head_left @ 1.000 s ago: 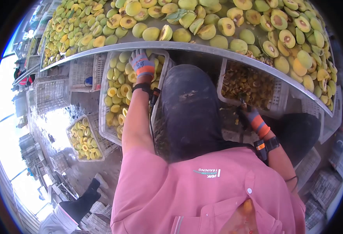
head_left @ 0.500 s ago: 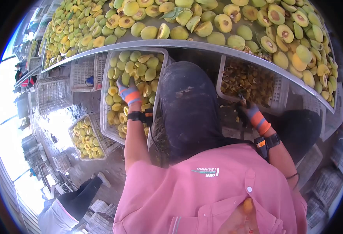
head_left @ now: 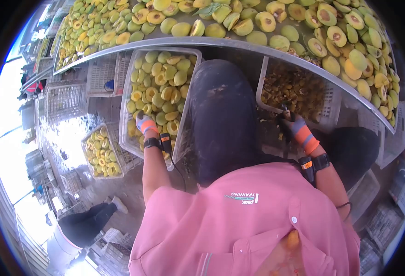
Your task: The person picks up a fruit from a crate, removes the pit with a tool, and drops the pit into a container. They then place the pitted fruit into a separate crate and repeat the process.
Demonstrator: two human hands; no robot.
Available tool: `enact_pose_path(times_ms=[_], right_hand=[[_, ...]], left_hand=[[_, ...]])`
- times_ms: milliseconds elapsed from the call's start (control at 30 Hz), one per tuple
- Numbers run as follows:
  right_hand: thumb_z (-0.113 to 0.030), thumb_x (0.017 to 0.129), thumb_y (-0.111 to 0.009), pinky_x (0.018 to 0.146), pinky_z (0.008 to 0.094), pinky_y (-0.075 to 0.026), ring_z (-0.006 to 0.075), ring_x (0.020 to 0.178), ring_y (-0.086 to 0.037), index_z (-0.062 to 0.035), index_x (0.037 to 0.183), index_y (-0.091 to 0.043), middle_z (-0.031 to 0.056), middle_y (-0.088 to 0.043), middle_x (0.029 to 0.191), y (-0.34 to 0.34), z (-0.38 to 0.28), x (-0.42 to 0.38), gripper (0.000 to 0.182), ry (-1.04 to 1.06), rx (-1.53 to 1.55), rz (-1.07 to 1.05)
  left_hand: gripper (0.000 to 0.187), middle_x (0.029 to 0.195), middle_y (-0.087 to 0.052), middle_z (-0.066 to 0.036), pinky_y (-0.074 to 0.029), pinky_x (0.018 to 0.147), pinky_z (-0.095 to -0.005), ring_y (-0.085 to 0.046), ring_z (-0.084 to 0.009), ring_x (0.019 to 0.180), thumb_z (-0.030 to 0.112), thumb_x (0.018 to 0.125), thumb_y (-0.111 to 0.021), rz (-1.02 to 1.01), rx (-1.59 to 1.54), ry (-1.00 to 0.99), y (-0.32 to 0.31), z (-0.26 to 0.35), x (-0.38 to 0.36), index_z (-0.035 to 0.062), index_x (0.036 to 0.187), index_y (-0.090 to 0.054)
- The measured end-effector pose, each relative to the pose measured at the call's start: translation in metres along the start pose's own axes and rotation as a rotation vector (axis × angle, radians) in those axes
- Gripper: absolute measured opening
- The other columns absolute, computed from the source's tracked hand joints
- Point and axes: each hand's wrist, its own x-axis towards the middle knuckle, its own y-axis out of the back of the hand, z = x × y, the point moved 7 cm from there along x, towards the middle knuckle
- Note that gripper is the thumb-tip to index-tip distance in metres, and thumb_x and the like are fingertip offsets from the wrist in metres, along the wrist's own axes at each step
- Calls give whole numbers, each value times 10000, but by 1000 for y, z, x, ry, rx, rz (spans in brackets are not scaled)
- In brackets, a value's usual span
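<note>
My left hand point(head_left: 146, 125), in a grey glove with an orange band, is over the left side of a white crate point(head_left: 199, 57) of green-yellow halved fruit point(head_left: 158, 99). Its fingers point down and are mostly hidden, so their grip is unclear. My right hand point(head_left: 296, 126), gloved alike, is closed around a small dark tool point(head_left: 286, 112) just below the near edge of a crate point(head_left: 259, 87) of brown pits and scraps point(head_left: 294, 89). Above both crates, a metal-edged table point(head_left: 165, 42) bears many cut fruits point(head_left: 336, 36).
My dark-clad knee point(head_left: 223, 101) rises between the two crates. A smaller crate of fruit point(head_left: 102, 154) sits on the floor at left, near empty crates point(head_left: 66, 101). Another person point(head_left: 85, 225) is at the lower left. More crates point(head_left: 384, 225) stand at lower right.
My left hand has moved from among the fruit down and left toward the crate's side. The view has shifted slightly. My right hand has hardly moved and still holds the tool.
</note>
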Motion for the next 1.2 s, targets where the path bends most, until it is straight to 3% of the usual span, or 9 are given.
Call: enact_pose_path(times_ms=[33, 200, 400, 533, 567, 667, 700, 900, 1200], right_hand=[[-204, 833, -678, 568, 292, -465, 162, 659, -604, 73, 997, -600, 76, -634, 744, 1, -5, -3, 330, -15, 41, -18], [-203, 833, -694, 487, 273, -431, 133, 563, -573, 27, 980, -609, 51, -624, 710, -1, -32, -24, 286, -148, 131, -36], [-205, 831, -696, 477, 285, -426, 129, 545, -559, 2, 940, -624, 47, -616, 695, 5, -32, -16, 245, -57, 158, -13], [-220, 825, -691, 530, 315, -453, 184, 588, -604, -4, 945, -642, 95, -637, 698, 35, -52, -14, 252, 91, 299, 224], [-193, 851, -615, 579, 372, -492, 307, 665, -653, -12, 952, -658, 164, -668, 750, 47, -31, 3, 212, 133, -156, 405], [-303, 821, -630, 604, 442, -516, 292, 642, -644, 10, 897, -639, 167, -652, 802, 17, -4, 13, 322, 243, -1088, 80], [-301, 812, -639, 608, 441, -522, 277, 646, -645, 13, 915, -635, 146, -645, 791, 24, -15, 0, 330, -12, -733, 150], [-295, 755, -641, 762, 397, -492, 383, 887, -630, 72, 991, -616, 271, -647, 914, 48, -56, -31, 437, -108, 239, 157], [-285, 747, -656, 752, 385, -486, 351, 857, -635, -29, 1027, -640, 203, -665, 896, 50, -56, -33, 379, 119, 115, 221]], left_hand=[[314, 1072, -638, -129, -453, 820, -327, -605, -229, 915, 76, 891, -501, 30, -269, 28, 14, -13, 6, 28, 1194, -565], [210, 975, -680, -116, -466, 781, -325, -624, -218, 860, 43, 865, -526, 261, 205, -186, 57, 19, -27, -11, 1033, -640], [214, 1001, -685, -115, -473, 820, -318, -630, -221, 900, 58, 882, -511, 194, 331, -227, 17, 61, -49, -21, 1033, -642], [222, 1026, -677, -113, -475, 847, -320, -631, -224, 924, 24, 905, -484, -7, 278, -643, -45, 161, -78, -10, 1051, -646], [224, 1036, -672, -111, -474, 859, -323, -628, -229, 935, 11, 910, -480, -74, 52, -540, -57, 232, -125, -14, 1059, -645], [215, 1047, -661, -123, -470, 879, -329, -622, -236, 945, 1, 905, -500, -324, -20, -865, -109, 336, -200, -23, 1066, -639], [212, 1044, -658, -127, -470, 878, -331, -621, -239, 947, -5, 900, -503, -421, -10, -950, -130, 362, -225, -22, 1061, -640], [187, 1066, -653, -162, -466, 865, -334, -619, -259, 996, 85, 875, -583, -879, 216, -1023, -261, 418, -310, 12, 1028, -663], [703, 1309, -511, -206, -403, 998, -411, -497, -349, 1190, 556, 769, -626, -493, 1014, -1116, -435, 417, -280, 32, 1234, -569]])
